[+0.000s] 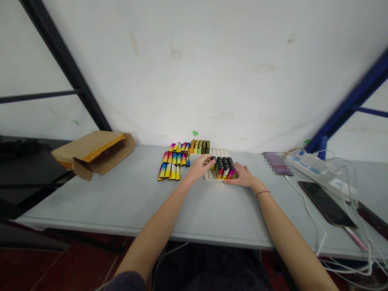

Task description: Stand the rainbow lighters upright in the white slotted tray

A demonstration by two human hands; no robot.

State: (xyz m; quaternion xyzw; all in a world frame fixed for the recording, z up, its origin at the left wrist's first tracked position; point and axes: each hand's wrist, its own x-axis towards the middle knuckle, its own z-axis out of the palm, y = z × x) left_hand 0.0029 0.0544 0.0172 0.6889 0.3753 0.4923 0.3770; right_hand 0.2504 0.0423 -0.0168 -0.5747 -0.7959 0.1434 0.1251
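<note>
Colourful lighters (pixel 225 171) with black tops stand upright in rows in a white tray (pixel 209 176) with round holes. The tray's left part shows bare holes. My left hand (pixel 200 167) is at the tray's left side, its thumb and fingertips closed on a lighter (pixel 213 159) with a black top. At the right side, my right hand (pixel 242 176) grips the tray, thumb along the front edge and fingers round behind. Left of my left hand lie flat rows of shiny rainbow-coloured wrapped pieces (pixel 169 171). Behind the tray, orange and green lighter bodies (pixel 200 147) stand upright.
A second white holed tray (pixel 220 152) sits near the wall. An opened cardboard box (pixel 93 149) lies on the left of the grey table (pixel 127 206). On the right are a phone (pixel 327 204), a blurred purple item (pixel 277 163), a power strip (pixel 321 171) and white cables.
</note>
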